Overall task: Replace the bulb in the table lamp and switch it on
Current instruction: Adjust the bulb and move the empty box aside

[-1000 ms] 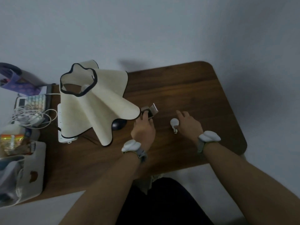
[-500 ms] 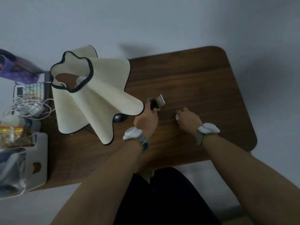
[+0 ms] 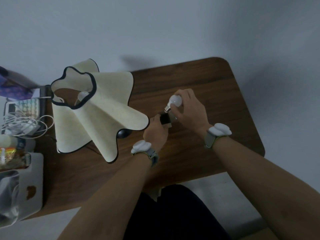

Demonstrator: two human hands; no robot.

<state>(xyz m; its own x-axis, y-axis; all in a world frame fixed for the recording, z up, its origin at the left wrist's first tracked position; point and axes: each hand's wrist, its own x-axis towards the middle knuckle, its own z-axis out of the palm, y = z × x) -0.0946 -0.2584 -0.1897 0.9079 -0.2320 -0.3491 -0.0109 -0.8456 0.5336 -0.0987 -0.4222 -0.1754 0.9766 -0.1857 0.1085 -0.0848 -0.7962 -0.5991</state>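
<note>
Above the surface [image 3: 207, 80], just right of the lamp [image 3: 97, 108], we had right-hand [image 3: 188, 108] fingers closed on the bulb [image 3: 175, 100], left hand [image 3: 155, 130] gripping the small box [image 3: 165, 119]; best to keep the bulb's base clear.

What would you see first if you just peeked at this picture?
Probably the big cream lampshade with its wavy black edge, standing at the left of the brown wooden table, with a bulb inside its top. Next, the white light bulb in the right hand, held above the small box that the left hand grips mid-table.
</note>
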